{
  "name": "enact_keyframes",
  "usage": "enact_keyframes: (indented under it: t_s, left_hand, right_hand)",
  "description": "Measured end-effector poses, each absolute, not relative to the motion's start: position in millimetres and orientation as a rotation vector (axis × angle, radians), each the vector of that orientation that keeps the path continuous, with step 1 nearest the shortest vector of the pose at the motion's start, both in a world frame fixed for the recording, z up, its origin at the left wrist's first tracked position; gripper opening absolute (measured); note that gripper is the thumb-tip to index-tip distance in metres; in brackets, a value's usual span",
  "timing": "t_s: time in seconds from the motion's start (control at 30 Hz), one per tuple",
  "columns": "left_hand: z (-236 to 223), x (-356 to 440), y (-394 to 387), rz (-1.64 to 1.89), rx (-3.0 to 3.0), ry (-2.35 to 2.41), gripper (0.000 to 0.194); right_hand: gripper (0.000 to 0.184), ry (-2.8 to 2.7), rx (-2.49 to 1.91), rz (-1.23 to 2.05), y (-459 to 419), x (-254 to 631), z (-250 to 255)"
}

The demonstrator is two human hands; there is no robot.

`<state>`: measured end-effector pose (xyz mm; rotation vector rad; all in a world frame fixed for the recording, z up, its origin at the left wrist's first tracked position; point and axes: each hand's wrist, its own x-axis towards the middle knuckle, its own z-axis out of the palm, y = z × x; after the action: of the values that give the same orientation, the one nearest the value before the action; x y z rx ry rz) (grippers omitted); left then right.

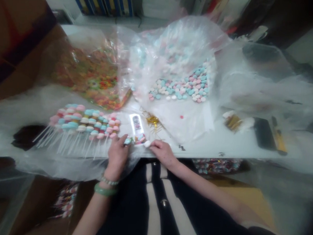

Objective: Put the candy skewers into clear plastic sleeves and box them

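Two hands: my left hand (118, 154) and my right hand (163, 152), fingertips close to each other at the near edge of the white table (199, 144).
Left fingers: closed around a small blue-and-white candy stack (128, 140), beside the row of candy sticks.
Right fingers: thumb and forefinger pinching a white candy (147, 143).
Between them: loose candies (139, 139) at the near end of an upright-lying, white-edged strip (136, 125); its print is too blurred for me to read.
Candy sticks (84, 123): lying side by side on my left, their white stems pointing toward me.
Gold ties (152, 120): just beyond my right fingers.
Bags: one of orange, red and green sweets (96, 79) far left, one of pastel candies (183, 82) ahead.
Red piece (181, 117): alone, nearer me than the pastel candies.
Far right: a gold bundle (233, 123), a dark flat object (264, 133) and a yellow-handled tool (279, 137).
Left wrist: a green bangle (105, 190).
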<state>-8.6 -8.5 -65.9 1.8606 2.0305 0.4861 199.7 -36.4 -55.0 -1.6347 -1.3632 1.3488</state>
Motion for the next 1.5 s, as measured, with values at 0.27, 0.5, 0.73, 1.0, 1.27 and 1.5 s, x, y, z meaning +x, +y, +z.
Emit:
enact_keyframes:
  t_s: [0.27, 0.5, 0.73, 1.0, 1.27, 1.5]
  left_hand:
    - [-68.6, -13.9, -6.8, 0.683, 1.985, 1.958, 0.026]
    - [-53.7, 1.6, -2.2, 0.292, 2.158, 1.994, 0.025]
    - [-50.8, 8.7, 9.2, 0.050, 2.280, 1.965, 0.015]
    - [-31.6, 3.0, 8.7, 0.842, 1.133, 1.672, 0.025]
    - [-34.6, 12.2, -0.8, 0.817, 0.732, 1.377, 0.036]
    - [-43.4, 22.9, -7.7, 0.881, 0.491, 1.418, 0.029]
  right_hand:
    - [0.013, -1.350, -1.618, 1.358, -36.2, 199.1, -55.9]
    - [0.013, -1.338, -1.608, 1.350, -35.0, 199.0, -60.1]
    - [0.014, -1.282, -1.623, 1.334, -34.1, 204.8, -59.8]
    - [0.012, -1.457, -1.486, 1.343, -38.3, 201.5, -49.0]
    - [0.017, -1.686, -1.504, 1.194, -39.2, 199.0, -46.7]
    - [0.016, -1.553, -1.449, 1.246, -38.6, 191.3, -49.9]
